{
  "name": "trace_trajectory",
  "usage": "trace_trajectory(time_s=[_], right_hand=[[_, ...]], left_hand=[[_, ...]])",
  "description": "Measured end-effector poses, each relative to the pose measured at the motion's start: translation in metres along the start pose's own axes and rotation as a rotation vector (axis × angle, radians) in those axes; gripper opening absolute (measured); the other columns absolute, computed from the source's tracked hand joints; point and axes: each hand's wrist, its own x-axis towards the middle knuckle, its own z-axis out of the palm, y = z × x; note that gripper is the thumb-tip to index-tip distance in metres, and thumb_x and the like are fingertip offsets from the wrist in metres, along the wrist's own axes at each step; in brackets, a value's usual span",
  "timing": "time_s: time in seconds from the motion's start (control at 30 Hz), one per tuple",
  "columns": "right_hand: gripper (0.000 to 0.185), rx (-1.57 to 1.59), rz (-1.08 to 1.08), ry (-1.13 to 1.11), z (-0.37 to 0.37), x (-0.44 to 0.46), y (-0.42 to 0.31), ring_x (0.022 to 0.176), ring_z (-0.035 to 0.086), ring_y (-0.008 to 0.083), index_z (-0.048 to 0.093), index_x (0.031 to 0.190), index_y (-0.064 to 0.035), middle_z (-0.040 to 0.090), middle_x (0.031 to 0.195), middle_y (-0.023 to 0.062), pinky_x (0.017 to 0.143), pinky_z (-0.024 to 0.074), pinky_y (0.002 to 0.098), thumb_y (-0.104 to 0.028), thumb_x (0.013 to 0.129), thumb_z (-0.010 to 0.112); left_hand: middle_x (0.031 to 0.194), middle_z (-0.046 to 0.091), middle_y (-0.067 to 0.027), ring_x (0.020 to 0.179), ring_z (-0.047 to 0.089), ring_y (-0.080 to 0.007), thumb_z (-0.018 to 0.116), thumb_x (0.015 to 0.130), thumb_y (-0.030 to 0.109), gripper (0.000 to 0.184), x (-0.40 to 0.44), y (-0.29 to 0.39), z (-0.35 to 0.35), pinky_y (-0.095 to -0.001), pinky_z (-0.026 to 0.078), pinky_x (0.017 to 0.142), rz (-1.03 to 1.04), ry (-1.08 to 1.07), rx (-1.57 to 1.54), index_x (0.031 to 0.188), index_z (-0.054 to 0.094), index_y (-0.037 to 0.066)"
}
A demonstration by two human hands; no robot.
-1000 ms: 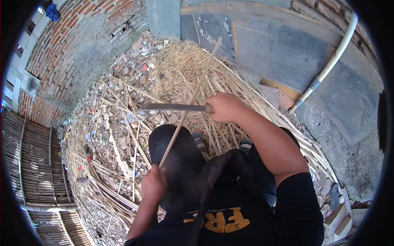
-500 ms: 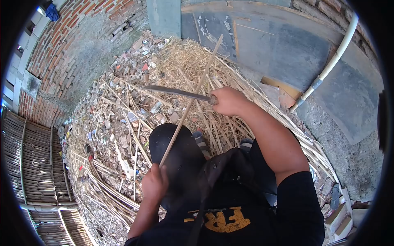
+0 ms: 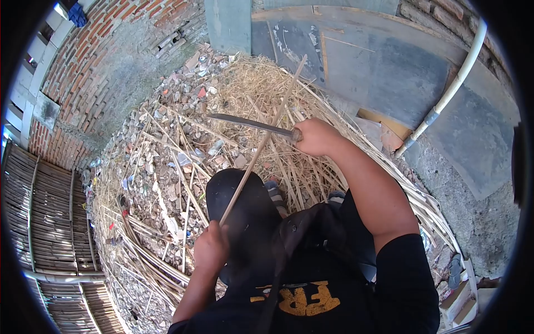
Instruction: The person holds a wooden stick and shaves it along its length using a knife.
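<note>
My left hand [image 3: 211, 247] is closed around the lower end of a long thin bamboo strip [image 3: 248, 170], which slants up and away past my dark-clad knee. My right hand [image 3: 317, 137] grips the handle of a long-bladed knife [image 3: 250, 122]. The blade points left, its tip slightly raised, and crosses the strip above its middle. Whether blade and strip touch I cannot tell for sure. Below them lies a heap of pale shavings [image 3: 250, 83] on rubble.
Split bamboo strips [image 3: 153, 261] lie at the left, and more run along the right side. A brick wall [image 3: 105, 67] stands at the upper left, a bamboo screen [image 3: 50, 217] at the far left. Grey panels [image 3: 384, 72] and a pale pipe [image 3: 453, 89] are at the upper right.
Over the last second the knife has tilted, its tip higher relative to the handle, and my right hand has shifted slightly right. My left hand keeps its hold on the strip. The view has shifted slightly.
</note>
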Motion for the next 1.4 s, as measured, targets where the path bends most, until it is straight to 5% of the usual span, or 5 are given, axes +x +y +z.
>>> trace_trajectory(time_s=[0.33, 0.73, 1.4], right_hand=[[0.025, -0.030, -0.099, -0.071, 0.009, -0.002, -0.011, 0.099, 0.072, 0.0379, 0.075, 0.100, -0.0096, 0.074, 0.096, 0.0180, 0.085, 0.0569, 0.0512, -0.016, 0.077, 0.068], [0.024, 0.032, -0.117, -0.007, -0.001, -0.009, -0.006, 0.093, 0.071, 0.0400, 0.073, 0.098, -0.0086, 0.073, 0.092, 0.0190, 0.081, 0.0557, 0.0519, -0.017, 0.077, 0.069], [0.024, 0.031, -0.069, 0.052, 0.004, -0.012, -0.018, 0.095, 0.071, 0.0396, 0.073, 0.098, -0.0079, 0.073, 0.094, 0.0203, 0.083, 0.0557, 0.0520, -0.018, 0.077, 0.072]], left_hand=[[0.072, 0.065, -0.0277, 0.070, 0.065, -0.0524, 0.063, 0.103, 0.021, 0.027, 0.003, 0.001, 0.002, -0.0611, 0.049, 0.062, -0.013, -0.011, -0.015, 0.089, 0.050, 0.002], [0.071, 0.064, -0.0272, 0.070, 0.064, -0.0519, 0.046, 0.112, 0.031, 0.036, 0.009, 0.001, -0.007, -0.0610, 0.047, 0.064, -0.024, -0.056, -0.178, 0.092, 0.056, 0.003], [0.072, 0.065, -0.0274, 0.067, 0.064, -0.0517, 0.050, 0.110, 0.028, 0.032, 0.004, -0.001, 0.003, -0.0610, 0.048, 0.062, -0.021, 0.010, -0.139, 0.089, 0.055, 0.004]])
